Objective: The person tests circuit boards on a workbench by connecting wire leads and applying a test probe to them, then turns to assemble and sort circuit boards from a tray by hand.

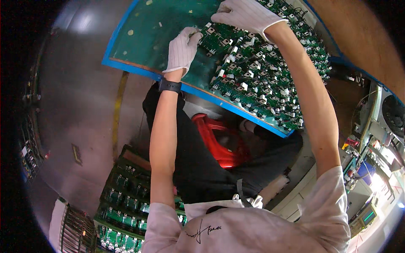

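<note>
My left hand (182, 49), in a white striped glove, is closed with thumb and fingers at the left edge of a green circuit board (217, 41). This board lies at the left side of a large spread of similar boards (263, 67), which carry white connectors, metal-tabbed parts and dark wires. My right hand (247, 16), gloved too, is bent over the far side of that board. Its fingers are drawn together and point down; whatever is between them is hidden by the glove.
The boards rest on a green-topped table (145, 40) with a blue edge (236, 110). Under it stands a red plastic stool (225, 158). Trays of more boards (126, 198) are at lower left, beside a rack (78, 230). A fan (393, 111) is at far right.
</note>
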